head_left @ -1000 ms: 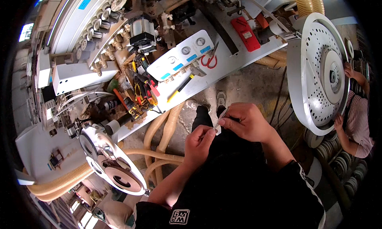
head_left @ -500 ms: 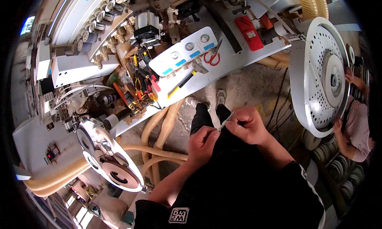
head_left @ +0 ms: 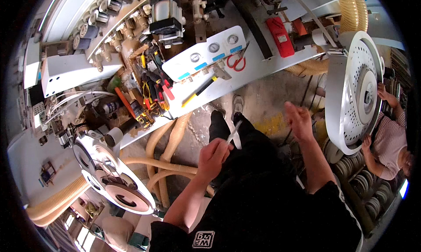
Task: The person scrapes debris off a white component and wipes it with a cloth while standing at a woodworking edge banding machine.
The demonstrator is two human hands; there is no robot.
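Observation:
My left hand point(head_left: 213, 157) is closed low in front of my body, thumb and fingers pinching a thin whitish strip point(head_left: 235, 132). The strip points up and to the right, and its lower end is hidden in the fingers. Well apart from it on the right, my right hand point(head_left: 299, 121) is raised with curled fingers. Whether anything small sits in that hand cannot be made out. Below both hands are my dark trousers and shoes point(head_left: 237, 104).
Ahead, a white bench point(head_left: 258, 70) carries red scissors point(head_left: 237, 63), a yellow-black knife point(head_left: 199, 92), a gauge panel point(head_left: 204, 55), pliers point(head_left: 151, 94) and a red case point(head_left: 280, 36). Hoses point(head_left: 177, 136) run at left. A perforated white wheel point(head_left: 355, 92) stands right, with a co-worker's hands point(head_left: 367, 142) on it.
My hands were together at a small pale piece; now they are apart. The right hand has moved right and up, while the left keeps the strip. The view has shifted slightly.

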